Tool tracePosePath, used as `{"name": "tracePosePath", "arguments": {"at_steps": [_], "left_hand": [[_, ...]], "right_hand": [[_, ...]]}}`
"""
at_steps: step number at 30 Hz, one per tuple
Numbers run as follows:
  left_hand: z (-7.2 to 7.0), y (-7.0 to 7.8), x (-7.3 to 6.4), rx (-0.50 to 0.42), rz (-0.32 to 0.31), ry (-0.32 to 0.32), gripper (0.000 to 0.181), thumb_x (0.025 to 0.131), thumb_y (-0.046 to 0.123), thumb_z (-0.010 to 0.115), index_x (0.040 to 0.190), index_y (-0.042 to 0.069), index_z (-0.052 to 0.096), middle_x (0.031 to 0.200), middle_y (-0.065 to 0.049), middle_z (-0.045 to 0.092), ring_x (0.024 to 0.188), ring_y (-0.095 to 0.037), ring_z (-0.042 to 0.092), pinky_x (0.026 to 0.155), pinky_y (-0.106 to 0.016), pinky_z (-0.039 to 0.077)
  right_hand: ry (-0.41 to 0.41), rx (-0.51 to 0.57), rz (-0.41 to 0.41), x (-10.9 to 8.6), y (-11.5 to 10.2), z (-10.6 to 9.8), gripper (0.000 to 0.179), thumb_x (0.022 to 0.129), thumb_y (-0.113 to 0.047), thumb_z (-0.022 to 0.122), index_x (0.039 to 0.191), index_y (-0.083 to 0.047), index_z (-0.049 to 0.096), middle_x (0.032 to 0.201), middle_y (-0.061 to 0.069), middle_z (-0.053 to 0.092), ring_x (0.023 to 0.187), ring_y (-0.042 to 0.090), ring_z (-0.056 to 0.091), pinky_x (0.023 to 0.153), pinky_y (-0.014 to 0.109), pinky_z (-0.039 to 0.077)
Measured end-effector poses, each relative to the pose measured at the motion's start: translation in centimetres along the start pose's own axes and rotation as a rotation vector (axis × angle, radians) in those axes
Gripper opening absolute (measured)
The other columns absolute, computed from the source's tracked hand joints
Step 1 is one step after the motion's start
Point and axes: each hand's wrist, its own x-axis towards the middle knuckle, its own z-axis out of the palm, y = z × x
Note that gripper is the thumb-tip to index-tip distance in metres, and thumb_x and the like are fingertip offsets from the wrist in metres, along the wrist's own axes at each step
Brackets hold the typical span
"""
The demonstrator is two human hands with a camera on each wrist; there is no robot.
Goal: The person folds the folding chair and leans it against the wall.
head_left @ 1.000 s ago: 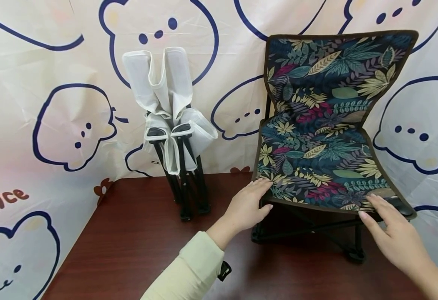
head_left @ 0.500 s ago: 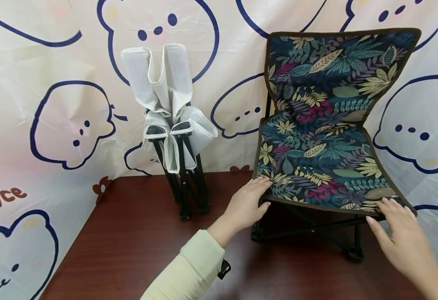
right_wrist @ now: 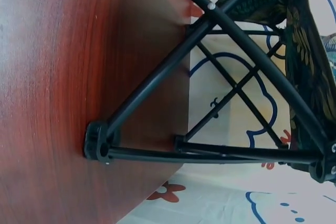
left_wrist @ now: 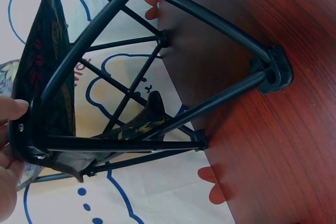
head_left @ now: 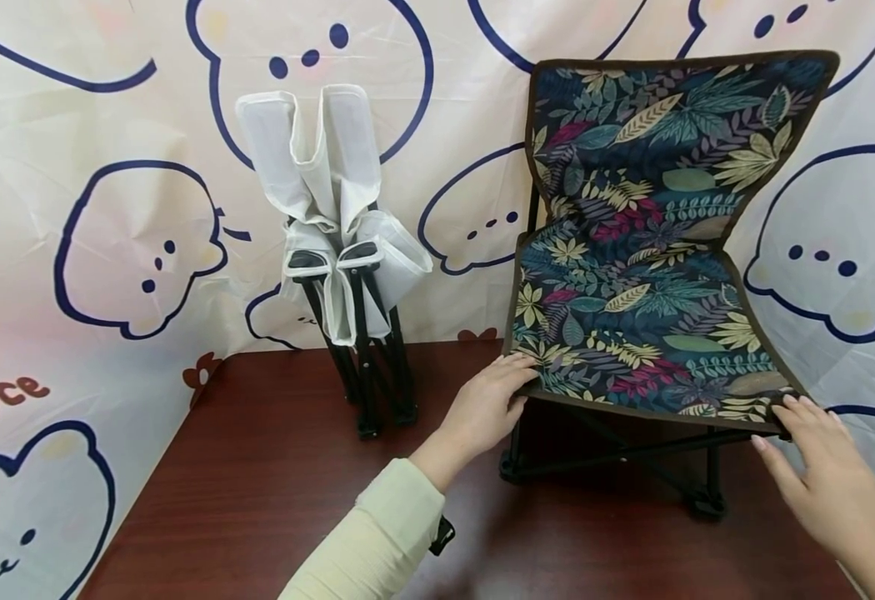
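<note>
A folding chair (head_left: 632,308) with dark leaf-print fabric and black tube legs stands unfolded at the right in the head view. My left hand (head_left: 478,417) rests its fingers on the seat's front left corner, the thumb held apart below. In the left wrist view, its fingertips (left_wrist: 13,109) touch the black corner bracket (left_wrist: 26,129). My right hand (head_left: 831,471) lays extended fingers over the front right corner, with its thumb spread toward the front. The right wrist view shows crossed black legs (right_wrist: 210,17) under the seat, but not the hand.
A second folding chair (head_left: 340,217), white with black legs, stands folded at the left against the wall cloth (head_left: 137,250), which has bear drawings. Both chairs stand on a reddish-brown tabletop (head_left: 257,500). A black strap piece (head_left: 443,536) shows beside the left cuff.
My right hand has slid rightward along the seat's front edge to its corner. The left hand stays at the left corner. The view has shifted slightly.
</note>
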Motion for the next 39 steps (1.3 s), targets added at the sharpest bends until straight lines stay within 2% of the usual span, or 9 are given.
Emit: {"name": "tracePosePath", "arguments": {"at_steps": [3, 8, 13, 19, 32, 36, 38, 39], "left_hand": [[0.1, -0.2, -0.1, 0.012, 0.017, 0.028, 0.032, 0.079, 0.006, 0.061, 0.111, 0.006, 0.058, 0.12, -0.003, 0.051, 0.117, -0.011, 0.039, 0.099, -0.021, 0.021], [0.4, -0.5, -0.2, 0.004, 0.04, 0.056, 0.032, 0.078, 0.003, 0.06, 0.11, 0.005, 0.059, 0.12, -0.004, 0.052, 0.116, -0.012, 0.04, 0.098, -0.021, 0.021], [0.4, -0.7, -0.2, -0.009, 0.046, 0.064, 0.033, 0.077, 0.003, 0.061, 0.11, 0.005, 0.059, 0.12, -0.004, 0.052, 0.116, -0.012, 0.04, 0.098, -0.021, 0.022], [0.5, -0.8, -0.3, -0.011, 0.06, 0.08, 0.032, 0.078, 0.004, 0.061, 0.11, 0.005, 0.059, 0.119, -0.004, 0.052, 0.114, -0.012, 0.042, 0.098, -0.022, 0.023], [0.9, -1.6, -0.5, 0.02, 0.132, 0.098, 0.038, 0.076, -0.004, 0.061, 0.113, 0.006, 0.057, 0.12, -0.004, 0.051, 0.115, -0.012, 0.04, 0.098, -0.019, 0.021], [1.0, -1.8, -0.5, 0.014, 0.142, 0.1, 0.042, 0.073, -0.007, 0.062, 0.113, 0.005, 0.056, 0.121, -0.005, 0.05, 0.116, -0.013, 0.04, 0.098, -0.019, 0.021], [1.1, -1.9, -0.5, 0.015, 0.15, 0.105, 0.042, 0.073, -0.008, 0.061, 0.113, 0.006, 0.056, 0.121, -0.005, 0.05, 0.116, -0.012, 0.039, 0.098, -0.02, 0.021], [1.1, -2.0, -0.5, 0.011, 0.152, 0.108, 0.042, 0.073, -0.007, 0.062, 0.113, 0.005, 0.056, 0.121, -0.005, 0.05, 0.116, -0.012, 0.039, 0.098, -0.02, 0.021]], "right_hand": [[0.02, 0.005, 0.005, 0.0, 0.2, 0.0, 0.049, 0.087, -0.016, 0.051, 0.112, 0.024, 0.038, 0.122, 0.038, 0.029, 0.126, 0.037, 0.007, 0.102, 0.043, -0.001], [0.086, -0.016, -0.007, -0.1, 0.7, 0.1, 0.041, 0.079, -0.001, 0.059, 0.109, 0.022, 0.042, 0.123, 0.036, 0.032, 0.126, 0.035, 0.012, 0.102, 0.044, 0.005], [0.154, -0.02, -0.038, -0.1, 1.3, 0.1, 0.042, 0.07, 0.011, 0.061, 0.108, 0.018, 0.044, 0.123, 0.033, 0.035, 0.126, 0.033, 0.017, 0.101, 0.044, 0.009], [0.187, -0.014, -0.045, -0.1, 1.7, 0.3, 0.048, 0.065, 0.015, 0.063, 0.11, 0.014, 0.046, 0.124, 0.031, 0.036, 0.125, 0.032, 0.02, 0.101, 0.042, 0.011], [0.327, 0.002, -0.173, 0.1, 2.5, 0.6, 0.05, 0.056, 0.024, 0.06, 0.103, 0.012, 0.052, 0.114, 0.029, 0.047, 0.12, 0.029, 0.033, 0.1, 0.036, 0.02], [0.377, 0.014, -0.182, 0.1, 2.6, 0.9, 0.045, 0.058, 0.024, 0.058, 0.102, 0.013, 0.052, 0.112, 0.029, 0.048, 0.118, 0.028, 0.036, 0.1, 0.034, 0.022], [0.399, 0.026, -0.182, 0.1, 2.7, 1.0, 0.024, 0.078, 0.007, 0.055, 0.102, 0.015, 0.052, 0.112, 0.03, 0.048, 0.118, 0.028, 0.036, 0.1, 0.032, 0.022], [0.407, 0.032, -0.182, 0.1, 2.8, 1.0, 0.024, 0.086, -0.003, 0.049, 0.101, 0.015, 0.052, 0.112, 0.031, 0.047, 0.117, 0.028, 0.037, 0.1, 0.031, 0.022]]}}
